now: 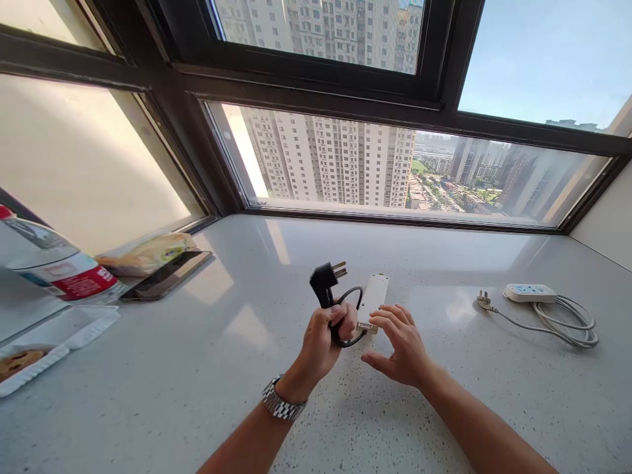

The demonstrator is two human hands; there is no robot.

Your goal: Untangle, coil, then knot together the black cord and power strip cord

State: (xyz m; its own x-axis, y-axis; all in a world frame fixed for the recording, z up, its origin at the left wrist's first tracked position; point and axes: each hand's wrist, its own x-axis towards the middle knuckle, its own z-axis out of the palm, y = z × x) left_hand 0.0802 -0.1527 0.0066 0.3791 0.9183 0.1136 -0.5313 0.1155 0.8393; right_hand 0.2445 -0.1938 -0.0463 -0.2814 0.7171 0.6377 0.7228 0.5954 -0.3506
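Note:
My left hand [323, 339] is closed around a black cable, and its black plug [326, 280] sticks up above my fist with the prongs pointing right. The cable loops to a white power strip [374, 299] lying flat on the speckled white counter [197, 368]. My right hand [399, 342] hovers open just right of the strip's near end, fingers stretched toward it and about touching. A metal watch [282, 401] sits on my left wrist.
A second white power strip [529, 292] with a coiled grey cable [567, 322] lies at the right. At the left are a large water bottle [54, 263], a phone [165, 276], a food packet [145, 253] and a white tray [59, 339] with a cookie. Windows line the counter's far edge.

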